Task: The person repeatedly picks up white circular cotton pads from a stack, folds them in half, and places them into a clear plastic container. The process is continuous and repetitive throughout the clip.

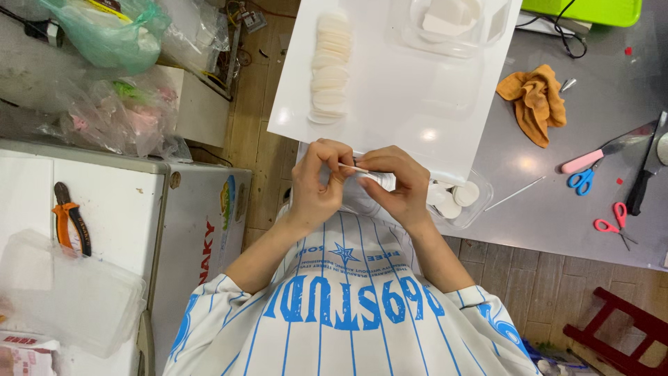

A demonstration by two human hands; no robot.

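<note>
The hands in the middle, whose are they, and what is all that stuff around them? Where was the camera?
The camera sits on a person's head and looks straight down, so you see their own arms. The left hand and the right hand pinch a thin white stick together. Above them lies a white tray with a row of pale round slices. On the grey table lie an orange cloth, blue scissors and red scissors. Orange pliers rest on a white box at the left.
</note>
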